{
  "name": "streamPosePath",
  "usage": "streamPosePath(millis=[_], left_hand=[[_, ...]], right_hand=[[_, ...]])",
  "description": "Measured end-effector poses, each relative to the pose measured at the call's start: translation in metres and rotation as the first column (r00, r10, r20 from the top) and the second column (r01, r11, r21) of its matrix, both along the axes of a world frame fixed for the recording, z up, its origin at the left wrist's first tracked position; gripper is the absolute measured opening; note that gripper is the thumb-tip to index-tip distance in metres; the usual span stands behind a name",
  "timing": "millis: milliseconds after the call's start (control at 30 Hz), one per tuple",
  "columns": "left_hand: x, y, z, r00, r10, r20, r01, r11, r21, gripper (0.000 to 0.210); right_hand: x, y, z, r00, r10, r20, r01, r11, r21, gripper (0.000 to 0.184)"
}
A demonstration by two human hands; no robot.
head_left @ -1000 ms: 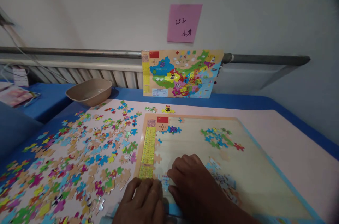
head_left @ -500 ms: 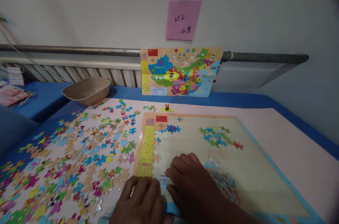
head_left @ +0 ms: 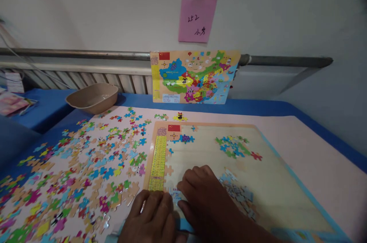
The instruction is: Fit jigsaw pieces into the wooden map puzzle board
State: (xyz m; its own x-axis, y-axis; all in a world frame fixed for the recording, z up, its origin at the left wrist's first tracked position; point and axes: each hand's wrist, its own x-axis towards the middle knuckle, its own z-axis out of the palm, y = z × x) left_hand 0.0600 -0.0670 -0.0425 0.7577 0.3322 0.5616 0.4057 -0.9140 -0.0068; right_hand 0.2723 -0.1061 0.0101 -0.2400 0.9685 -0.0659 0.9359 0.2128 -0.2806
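Fingers [head_left: 156, 206] of the left hand [head_left: 153, 218] lie flat and close together, pressing down on the near left corner of the puzzle board [head_left: 275, 193], just at the foot of its yellow strip [head_left: 158, 162]. The right hand [head_left: 205, 201] rests beside it, almost touching, fingers bent and laid flat over a pale blue-printed puzzle piece [head_left: 175, 195] on the board; neither hand grips anything, both only press.

The board's near edge runs under the wrists, and its right half is bare wood with free room out to its light blue border. Three small joined clusters sit on it: one by the red flag [head_left: 174, 128] at the top left, one green-blue cluster [head_left: 233, 147] in the upper middle, and one pale cluster [head_left: 239, 195] just right of the right hand. Left of the board, loose pieces [head_left: 80, 174] cover the desk [head_left: 315, 159] too thickly to count, reaching its near left edge.

One tan bowl [head_left: 93, 97] stands at the far left corner. One reference map [head_left: 195, 77] leans against the rail behind. One pink note [head_left: 197, 20] on the wall reads "252" above handwriting I cannot make out.
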Motion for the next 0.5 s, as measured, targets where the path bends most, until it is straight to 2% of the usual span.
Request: streamPosePath(millis=[500], left_hand=[[0.007, 0.0, 0.002, 0.997, 0.009, 0.07, -0.009, 1.0, 0.009, 0.037]], right_hand=[[0.01, -0.005, -0.001, 0.995, -0.01, 0.096, 0.009, 1.0, 0.014, 0.012]])
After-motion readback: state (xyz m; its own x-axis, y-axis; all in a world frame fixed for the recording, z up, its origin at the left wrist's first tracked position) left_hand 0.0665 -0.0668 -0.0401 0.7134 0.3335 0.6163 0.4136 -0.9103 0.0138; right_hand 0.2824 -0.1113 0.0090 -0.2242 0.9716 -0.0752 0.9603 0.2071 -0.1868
